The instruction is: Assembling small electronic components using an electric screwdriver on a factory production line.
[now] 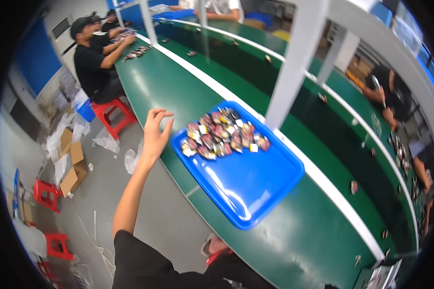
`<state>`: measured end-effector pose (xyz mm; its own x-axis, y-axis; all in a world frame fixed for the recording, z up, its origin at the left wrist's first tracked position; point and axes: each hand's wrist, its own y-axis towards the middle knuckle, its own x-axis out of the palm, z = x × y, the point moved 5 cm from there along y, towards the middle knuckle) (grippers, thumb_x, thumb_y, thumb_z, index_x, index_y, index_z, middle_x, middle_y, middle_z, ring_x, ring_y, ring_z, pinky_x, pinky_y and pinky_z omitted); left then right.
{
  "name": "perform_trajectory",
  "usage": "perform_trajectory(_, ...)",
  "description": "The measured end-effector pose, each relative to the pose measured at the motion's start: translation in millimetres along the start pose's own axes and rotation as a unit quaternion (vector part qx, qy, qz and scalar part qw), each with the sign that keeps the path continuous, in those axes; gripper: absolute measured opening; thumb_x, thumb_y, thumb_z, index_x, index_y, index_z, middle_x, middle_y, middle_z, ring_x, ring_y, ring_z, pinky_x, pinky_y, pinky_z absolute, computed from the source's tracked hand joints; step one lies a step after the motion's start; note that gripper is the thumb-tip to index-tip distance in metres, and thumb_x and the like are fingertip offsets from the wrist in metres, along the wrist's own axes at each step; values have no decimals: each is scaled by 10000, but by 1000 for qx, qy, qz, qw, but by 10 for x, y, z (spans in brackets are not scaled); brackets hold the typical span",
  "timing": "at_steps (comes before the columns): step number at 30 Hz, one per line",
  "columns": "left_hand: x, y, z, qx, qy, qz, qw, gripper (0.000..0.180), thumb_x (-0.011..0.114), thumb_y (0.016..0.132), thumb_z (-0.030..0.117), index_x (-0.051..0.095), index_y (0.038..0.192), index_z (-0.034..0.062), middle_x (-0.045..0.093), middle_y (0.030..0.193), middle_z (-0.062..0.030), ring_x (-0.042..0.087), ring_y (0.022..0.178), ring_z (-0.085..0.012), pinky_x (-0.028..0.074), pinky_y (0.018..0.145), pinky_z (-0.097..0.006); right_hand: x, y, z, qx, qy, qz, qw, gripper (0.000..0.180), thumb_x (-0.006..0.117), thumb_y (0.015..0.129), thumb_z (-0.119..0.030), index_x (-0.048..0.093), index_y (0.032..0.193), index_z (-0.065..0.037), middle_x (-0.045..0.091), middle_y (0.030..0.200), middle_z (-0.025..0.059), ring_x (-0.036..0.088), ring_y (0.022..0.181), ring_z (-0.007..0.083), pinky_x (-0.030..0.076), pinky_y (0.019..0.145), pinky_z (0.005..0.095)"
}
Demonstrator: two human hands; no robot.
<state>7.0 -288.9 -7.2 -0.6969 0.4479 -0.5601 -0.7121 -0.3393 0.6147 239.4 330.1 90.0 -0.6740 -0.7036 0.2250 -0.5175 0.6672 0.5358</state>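
Note:
My left hand (156, 135) hovers beside the left rim of a blue plastic tray (260, 180). Its fingers are bent but apart from the thumb, and nothing shows between them. A pile of small wrapped pieces (222, 135), dark red and black with white and yellow bits, fills the far part of the tray; their exact kind is too small to make out. The tray rests on a green worktop (284, 236). My right hand is outside the picture.
A white post (294, 72) rises just beyond the tray. Past a white rail (332, 192), a dark belt (318, 125) carries scattered small pieces. Other people work at far left and along the right. Red stools (112, 115), a cardboard box (74, 166) and plastic bags lie on the floor.

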Motion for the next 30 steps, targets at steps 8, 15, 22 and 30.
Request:
perform_trajectory(8, 509, -558, 1795, 241, 27, -228, 943, 355, 735, 862, 155, 636, 1190, 62, 623, 1131, -102, 605, 1054, -291, 515, 891, -391, -241, 115, 152, 43, 83, -35, 995, 295, 450, 1036, -382, 499, 969, -99, 524, 727, 91, 413, 412, 159, 367, 403, 290)
perform_trajectory(15, 1223, -546, 2236, 282, 199, -202, 916, 540, 720, 878, 263, 538, 1324, 18, 570, 1224, -152, 536, 1145, -324, 444, 954, -445, -676, 140, 30, 21, 87, 0, 996, 326, 421, 1043, -394, 491, 952, -88, 506, 705, 85, 402, 407, 155, 376, 400, 293)
perform_trajectory(22, 1500, -336, 1945, 247, 236, -277, 898, 399, 714, 875, 260, 578, 1189, 54, 564, 1189, -131, 513, 1178, -333, 420, 901, -549, -1269, 213, 163, 8, 150, 40, 988, 251, 440, 1036, -258, 412, 933, -30, 404, 781, 76, 347, 471, 108, 301, 413, 209)
perform_trajectory(30, 1708, -300, 1926, 195, 72, -346, 915, 377, 785, 826, 268, 636, 1141, 123, 617, 1133, -72, 553, 1143, -287, 411, 913, -497, -1452, 252, 232, 6, 147, 79, 986, 241, 437, 1031, -240, 392, 918, -32, 403, 778, 78, 336, 449, 106, 303, 406, 211)
